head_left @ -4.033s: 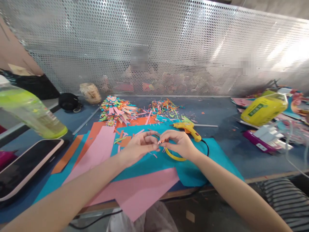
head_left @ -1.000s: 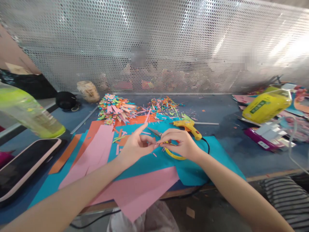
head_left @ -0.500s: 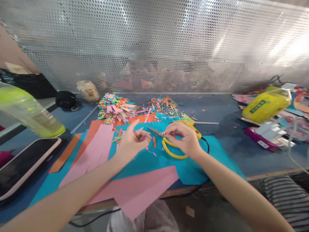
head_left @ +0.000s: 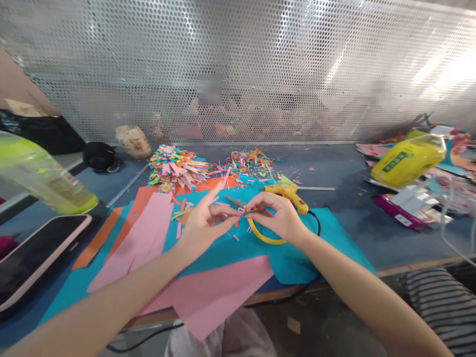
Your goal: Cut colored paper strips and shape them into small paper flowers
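My left hand [head_left: 208, 218] is pinched at thumb and a finger, its tips meeting those of my right hand [head_left: 273, 213] over the blue paper [head_left: 215, 253]. Between the fingertips is a tiny pink and dark piece, too small to name. Scissors with yellow handles [head_left: 266, 240] lie under my right hand, blades pointing left. A yellow glue gun [head_left: 288, 192] rests just behind that hand. Small paper strips [head_left: 182, 213] lie beside my left hand. Pink sheets [head_left: 150, 233] spread to the left, and another pink sheet [head_left: 219, 292] hangs over the front edge.
Behind stand a fringed paper cone [head_left: 176, 166] and a heap of scraps [head_left: 253, 161]. At left are a green bottle [head_left: 55, 178], a phone [head_left: 40, 258] and a black round object [head_left: 99, 156]. A yellow packet [head_left: 405, 161] and a purple box [head_left: 397, 210] lie right.
My left hand has moved right and its fingertips now meet my right hand's. My right hand has shifted slightly left, off the scissors' pivot, and pinches a small piece.
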Motion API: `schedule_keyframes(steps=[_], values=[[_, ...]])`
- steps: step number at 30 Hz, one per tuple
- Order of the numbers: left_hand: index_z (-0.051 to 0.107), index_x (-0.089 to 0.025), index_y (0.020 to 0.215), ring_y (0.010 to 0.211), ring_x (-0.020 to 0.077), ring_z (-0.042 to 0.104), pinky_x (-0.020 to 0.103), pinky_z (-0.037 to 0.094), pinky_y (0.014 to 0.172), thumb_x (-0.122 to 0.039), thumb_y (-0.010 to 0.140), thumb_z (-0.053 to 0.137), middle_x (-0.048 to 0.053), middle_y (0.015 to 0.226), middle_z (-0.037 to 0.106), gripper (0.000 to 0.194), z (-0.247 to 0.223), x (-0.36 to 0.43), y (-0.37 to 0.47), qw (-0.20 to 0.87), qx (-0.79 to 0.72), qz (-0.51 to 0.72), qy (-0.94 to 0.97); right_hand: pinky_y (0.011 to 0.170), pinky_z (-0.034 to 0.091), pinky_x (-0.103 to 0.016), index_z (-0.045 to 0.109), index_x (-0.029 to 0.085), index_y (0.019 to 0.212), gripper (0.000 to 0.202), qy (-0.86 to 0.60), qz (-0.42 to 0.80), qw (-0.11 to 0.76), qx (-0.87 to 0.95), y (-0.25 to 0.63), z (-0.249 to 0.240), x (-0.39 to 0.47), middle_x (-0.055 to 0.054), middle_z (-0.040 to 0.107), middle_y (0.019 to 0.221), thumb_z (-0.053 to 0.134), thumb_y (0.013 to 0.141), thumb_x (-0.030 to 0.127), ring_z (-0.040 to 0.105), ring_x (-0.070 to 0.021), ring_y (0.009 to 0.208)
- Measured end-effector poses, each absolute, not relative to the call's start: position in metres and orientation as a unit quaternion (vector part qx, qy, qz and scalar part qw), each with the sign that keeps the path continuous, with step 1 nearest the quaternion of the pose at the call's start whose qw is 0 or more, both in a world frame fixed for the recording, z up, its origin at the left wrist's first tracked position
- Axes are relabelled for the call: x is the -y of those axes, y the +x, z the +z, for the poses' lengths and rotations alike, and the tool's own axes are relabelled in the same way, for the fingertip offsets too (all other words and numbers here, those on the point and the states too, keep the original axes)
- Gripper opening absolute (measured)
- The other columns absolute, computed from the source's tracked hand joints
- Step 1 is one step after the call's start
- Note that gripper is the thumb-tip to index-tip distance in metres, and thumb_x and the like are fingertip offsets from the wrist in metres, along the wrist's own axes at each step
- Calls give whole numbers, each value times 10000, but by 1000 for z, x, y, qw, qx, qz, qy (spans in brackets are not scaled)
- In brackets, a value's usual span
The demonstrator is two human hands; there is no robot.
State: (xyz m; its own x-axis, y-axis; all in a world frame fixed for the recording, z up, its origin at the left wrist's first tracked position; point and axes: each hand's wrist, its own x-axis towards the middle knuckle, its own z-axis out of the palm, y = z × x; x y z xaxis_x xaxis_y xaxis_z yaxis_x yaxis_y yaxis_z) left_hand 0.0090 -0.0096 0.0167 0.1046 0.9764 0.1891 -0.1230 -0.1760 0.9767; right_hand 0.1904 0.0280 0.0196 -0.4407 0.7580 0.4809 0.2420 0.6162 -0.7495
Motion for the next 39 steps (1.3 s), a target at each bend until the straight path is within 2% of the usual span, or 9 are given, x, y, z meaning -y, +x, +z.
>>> schedule_keyframes(steps=[14,20,27,33,39], values=[[221,-144,1395,731,191,664,309,506,708,-214,651,727,40,756,715,903,11,7,7,513,-394,542,536,539,434,-232,635,173,810,109,-319,324,398,797,189,17,-28,-15,622,731,630,749,262,534,-102,612],[199,-128,1400,705,175,660,294,511,704,-203,650,726,44,758,715,920,13,8,8,513,-403,533,539,587,460,-243,628,158,816,122,-318,364,396,781,189,19,-29,-27,630,763,633,741,254,554,-109,655],[195,-137,1401,709,167,653,290,508,709,-212,682,702,36,754,704,883,12,9,7,488,-399,531,565,617,497,-274,606,149,839,174,-318,466,375,736,188,17,-29,-29,614,766,650,711,258,584,-122,664],[159,-133,1408,727,164,654,294,511,728,-203,694,690,31,756,702,893,11,9,6,473,-399,527,582,584,481,-251,594,146,845,199,-318,508,367,712,187,16,-30,-2,574,710,663,696,258,555,-99,613],[139,-162,1413,724,151,644,251,506,638,-186,718,665,23,754,701,872,4,8,6,393,-391,535,638,613,481,-250,586,149,847,206,-302,531,360,706,188,14,-31,-9,584,742,671,691,253,560,-103,655]])
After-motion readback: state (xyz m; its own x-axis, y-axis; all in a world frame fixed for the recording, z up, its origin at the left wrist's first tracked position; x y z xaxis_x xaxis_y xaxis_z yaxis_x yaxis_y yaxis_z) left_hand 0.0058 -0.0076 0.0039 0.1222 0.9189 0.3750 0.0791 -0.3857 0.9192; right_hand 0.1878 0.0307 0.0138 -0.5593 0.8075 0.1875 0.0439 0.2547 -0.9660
